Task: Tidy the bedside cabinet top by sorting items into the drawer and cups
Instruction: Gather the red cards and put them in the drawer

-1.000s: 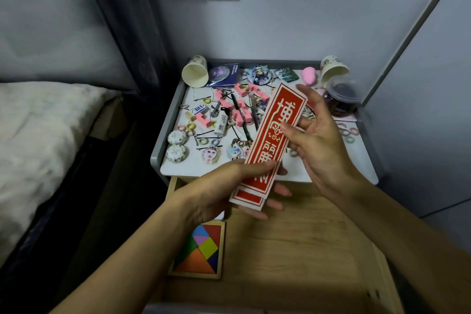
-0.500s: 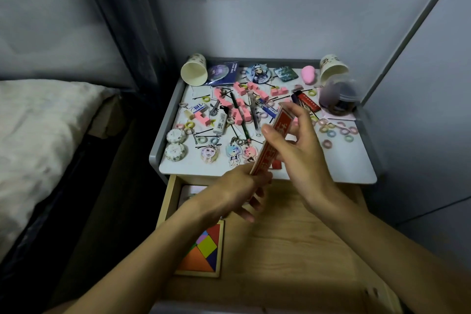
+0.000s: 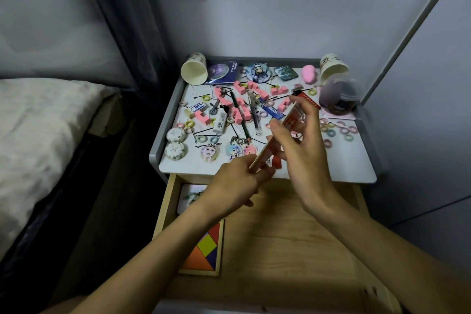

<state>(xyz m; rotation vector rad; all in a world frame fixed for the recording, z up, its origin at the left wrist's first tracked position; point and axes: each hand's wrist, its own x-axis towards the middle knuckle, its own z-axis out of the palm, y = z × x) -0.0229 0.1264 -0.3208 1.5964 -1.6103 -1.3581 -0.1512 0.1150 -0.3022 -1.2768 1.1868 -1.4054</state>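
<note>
one bed [image 3: 38,135] lies well to the left of the cabinet top [image 3: 344,166], its pale quilt rumpled. one wooden drawer [image 3: 293,237] stands pulled out under the front edge of the cabinet top; in its left end lie one tangram puzzle [image 3: 204,252] and, nearer the cabinet top, one pale card [image 3: 190,196]

two bare hands meet over the front edge of the cabinet top. the left hand [image 3: 234,183] pinches the lower end of the red cards [image 3: 285,130], and the right hand [image 3: 300,145] grips their upper part between thumb and curled fingers. the red cards tilt up and away, seen nearly edge-on, so i cannot tell how many there are

two paper cups lie tipped on their sides, mouths forward: the left cup [image 3: 194,69] at the back left corner of the cabinet top, the right cup [image 3: 334,69] at the back right. one clear jar [image 3: 340,95] sits just in front of the right cup

along the back of the cabinet top lie three badges: purple [image 3: 219,70], blue-haired [image 3: 257,72] and green [image 3: 286,73], then one pink sponge [image 3: 309,74]. near its left edge sit two floral tins [image 3: 175,150], one behind the other. three figure keychains [image 3: 232,150] lie near the front

mid-top are scattered pink blocks [image 3: 240,112], too tangled to count, one white lighter [image 3: 221,121] and one eraser [image 3: 197,106]. small hair rings [image 3: 344,131] cluster on the right side, about seven
</note>
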